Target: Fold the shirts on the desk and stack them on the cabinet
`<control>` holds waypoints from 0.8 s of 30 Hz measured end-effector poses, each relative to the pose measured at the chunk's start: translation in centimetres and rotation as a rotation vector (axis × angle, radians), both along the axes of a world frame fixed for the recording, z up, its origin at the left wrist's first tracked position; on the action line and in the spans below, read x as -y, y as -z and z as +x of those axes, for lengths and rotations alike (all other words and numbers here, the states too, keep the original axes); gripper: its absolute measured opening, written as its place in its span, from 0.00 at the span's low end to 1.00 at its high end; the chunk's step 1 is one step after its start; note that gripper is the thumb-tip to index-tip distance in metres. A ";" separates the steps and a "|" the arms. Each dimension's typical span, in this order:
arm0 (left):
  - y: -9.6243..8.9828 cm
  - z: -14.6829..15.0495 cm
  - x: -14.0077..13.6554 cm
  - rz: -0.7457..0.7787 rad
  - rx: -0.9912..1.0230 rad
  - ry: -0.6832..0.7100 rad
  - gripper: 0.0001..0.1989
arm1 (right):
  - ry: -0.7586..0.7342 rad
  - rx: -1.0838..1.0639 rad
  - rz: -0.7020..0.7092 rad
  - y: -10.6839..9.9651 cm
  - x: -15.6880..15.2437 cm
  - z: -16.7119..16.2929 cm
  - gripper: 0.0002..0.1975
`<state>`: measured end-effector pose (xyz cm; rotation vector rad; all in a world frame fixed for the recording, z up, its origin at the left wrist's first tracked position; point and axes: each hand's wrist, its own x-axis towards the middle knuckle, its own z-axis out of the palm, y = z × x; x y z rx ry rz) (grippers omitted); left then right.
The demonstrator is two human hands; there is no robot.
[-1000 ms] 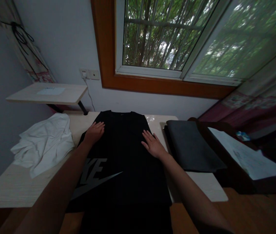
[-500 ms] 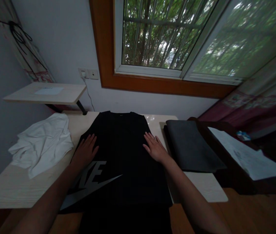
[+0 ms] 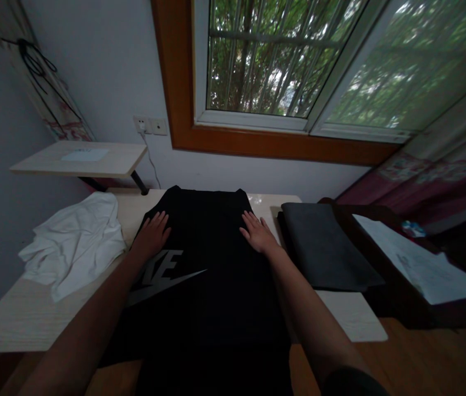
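Observation:
A black T-shirt [image 3: 216, 231] with a grey printed logo lies spread over the pale wooden table [image 3: 14, 324], its upper end toward the wall. On the shirt's left side rests my left hand [image 3: 153, 234], palm down with the fingers stretched out. My right hand [image 3: 258, 231] lies flat on the right side at about the same height, fingers also extended. Neither hand grips the cloth. The shirt's lower part runs down to the near edge, where it blends with dark cloth below.
A crumpled white cloth [image 3: 76, 236] lies left, below a small raised shelf [image 3: 80, 157] bearing a paper. Folded dark grey fabric [image 3: 327, 242] sits right of the shirt. Farther right are large paper sheets [image 3: 418, 258]. A window [image 3: 274, 66] is set in the wall behind.
Both hands have slid a little toward the wall, and the shirt has shifted with them, its logo now farther up. The shirt's neckline no longer shows at the far end.

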<state>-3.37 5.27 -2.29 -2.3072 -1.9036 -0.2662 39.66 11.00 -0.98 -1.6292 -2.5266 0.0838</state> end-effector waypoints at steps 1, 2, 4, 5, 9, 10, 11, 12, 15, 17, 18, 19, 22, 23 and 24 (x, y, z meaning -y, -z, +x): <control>0.0 0.0 -0.4 0.000 0.002 0.001 0.30 | 0.000 -0.002 0.000 0.0 -0.4 0.0 0.32; -0.1 0.0 -0.7 0.003 0.006 0.001 0.30 | -0.001 -0.004 -0.001 0.0 -0.8 -0.1 0.32; -0.2 0.0 -1.3 0.018 0.013 -0.004 0.30 | -0.006 -0.001 -0.008 0.0 -1.7 -0.1 0.32; -0.3 0.0 -1.6 0.023 0.015 -0.006 0.30 | -0.008 0.003 -0.012 0.0 -2.1 -0.1 0.32; -0.4 0.0 -2.3 0.050 0.014 -0.008 0.30 | -0.023 0.017 -0.022 0.0 -3.7 0.0 0.31; -0.4 0.0 -2.4 0.059 0.013 -0.003 0.30 | -0.025 0.020 -0.023 0.0 -4.0 0.1 0.31; -0.4 0.0 -2.5 0.068 0.011 0.003 0.30 | -0.027 0.025 -0.027 0.0 -4.3 0.1 0.31; -0.5 0.0 -2.6 0.073 0.010 0.008 0.30 | -0.029 0.031 -0.029 0.0 -4.6 0.0 0.31; -0.4 0.0 -2.8 0.073 0.006 0.011 0.29 | -0.030 0.059 -0.031 -0.2 -5.1 -0.1 0.31; -0.4 0.0 -2.8 0.076 0.006 0.006 0.29 | -0.027 0.077 -0.016 -0.3 -5.0 -0.2 0.31; -0.4 0.0 -2.8 0.080 0.006 0.006 0.29 | -0.020 0.084 -0.006 -0.4 -4.8 -0.3 0.30; -0.4 0.0 -2.8 0.084 0.008 0.007 0.29 | -0.004 0.087 0.008 -0.6 -4.5 -0.5 0.30; -0.4 -0.1 -2.6 0.096 0.018 0.009 0.28 | 0.059 0.065 0.067 -1.1 -3.0 -1.3 0.30; -0.4 -0.1 -2.6 0.100 0.023 0.006 0.27 | 0.076 0.045 0.087 -1.2 -2.4 -1.8 0.30; -0.4 0.0 -2.5 0.104 0.028 0.000 0.27 | 0.087 0.022 0.100 -1.3 -1.6 -2.4 0.29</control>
